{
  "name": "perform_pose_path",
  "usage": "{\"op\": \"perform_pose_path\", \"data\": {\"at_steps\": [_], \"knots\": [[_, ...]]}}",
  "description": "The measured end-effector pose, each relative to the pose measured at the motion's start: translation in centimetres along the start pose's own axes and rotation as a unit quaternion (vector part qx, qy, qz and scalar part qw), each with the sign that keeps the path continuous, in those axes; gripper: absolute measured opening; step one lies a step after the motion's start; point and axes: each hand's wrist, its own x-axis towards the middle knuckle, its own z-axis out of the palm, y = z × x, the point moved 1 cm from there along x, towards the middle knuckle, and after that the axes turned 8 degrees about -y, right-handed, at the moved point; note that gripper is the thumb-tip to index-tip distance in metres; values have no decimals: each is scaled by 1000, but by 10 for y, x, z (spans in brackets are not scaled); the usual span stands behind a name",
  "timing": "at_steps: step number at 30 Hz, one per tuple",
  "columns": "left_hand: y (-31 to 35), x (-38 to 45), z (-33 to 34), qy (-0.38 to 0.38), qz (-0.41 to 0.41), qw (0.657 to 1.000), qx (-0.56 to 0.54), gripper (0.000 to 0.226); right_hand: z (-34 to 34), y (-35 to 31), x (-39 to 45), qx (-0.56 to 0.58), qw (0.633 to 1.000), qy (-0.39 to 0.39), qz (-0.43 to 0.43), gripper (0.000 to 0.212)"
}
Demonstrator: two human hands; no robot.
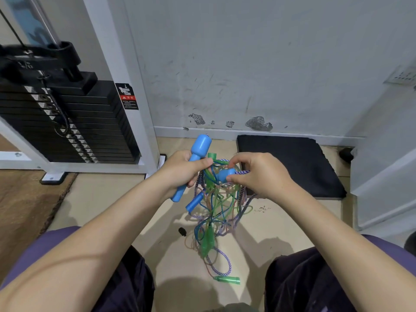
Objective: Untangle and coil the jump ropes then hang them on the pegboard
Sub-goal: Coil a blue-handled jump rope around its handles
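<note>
Both our forearms are reaching forward: our left hand [180, 171] is gripping a blue handle [195, 159], our right hand [258, 174] pinching another blue handle [222, 174] amid the tangled ropes [216, 206].

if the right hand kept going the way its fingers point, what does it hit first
Likely the left hand: the right hand points leftward across the rope tangle, pinching a blue handle. Depth is uncertain.

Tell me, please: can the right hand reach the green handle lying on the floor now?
Probably not at once. The right hand pinches a blue handle inside the tangle of ropes. The green handle lies uncovered on the floor, so it must first let go.
</note>
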Motion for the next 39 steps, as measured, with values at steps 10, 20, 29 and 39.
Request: {"op": "perform_pose_path", "data": {"at_steps": [10, 20, 29, 39], "knots": [[0, 2, -1, 12, 33, 999, -40, 20, 5, 2, 3, -32, 999, -36, 15, 36], [1, 4, -3, 27, 23, 999, 36, 21, -12, 4, -1, 380, 915, 138, 0, 8], [6, 11, -15, 127, 57, 975, 175, 31, -28, 18, 0, 409, 909, 58, 51, 11], [14, -10, 13, -228, 57, 972, -29, 19, -14, 1, -3, 433, 899, -25, -59, 8]]}}
